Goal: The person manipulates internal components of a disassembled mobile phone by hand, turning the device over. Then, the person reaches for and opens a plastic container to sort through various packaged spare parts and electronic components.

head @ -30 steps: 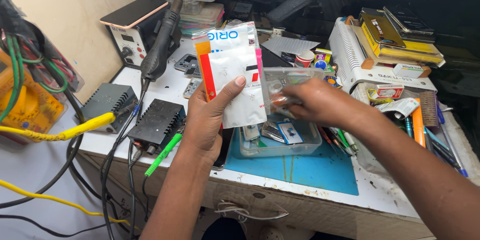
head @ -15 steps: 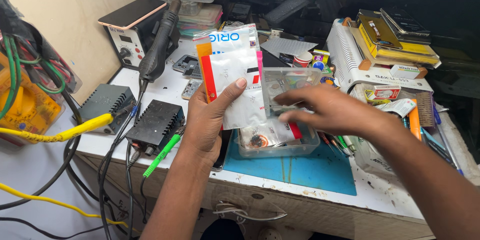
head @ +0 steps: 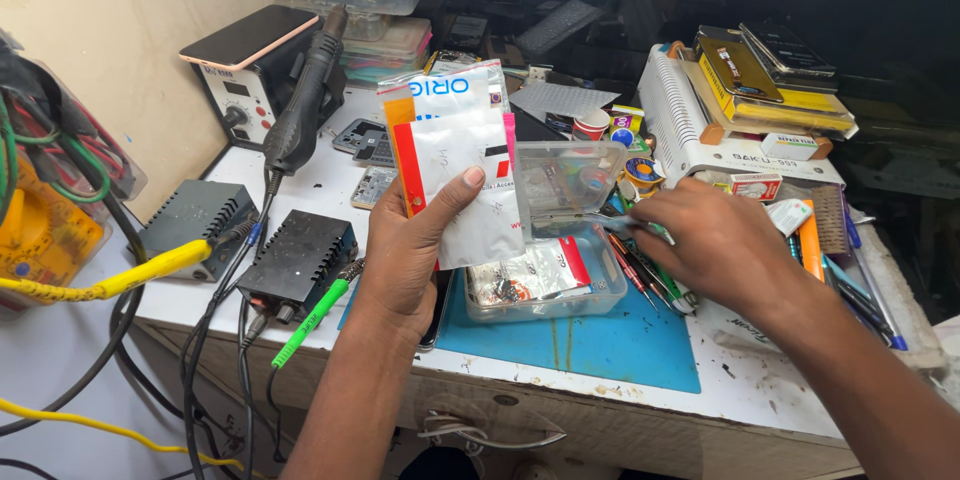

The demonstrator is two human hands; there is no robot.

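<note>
A pale cream wall [head: 120, 30] closes the far left, plain and unmarked. Against it stands a white workbench [head: 760, 390], its top scuffed and stained, with a metal drawer handle [head: 480, 430] on the near front edge. A blue work mat [head: 600, 340] lies on the near middle of the top. Light falls evenly on the left and middle. The far right and the area behind the bench are in deep shadow; detail there cannot be made out.
</note>
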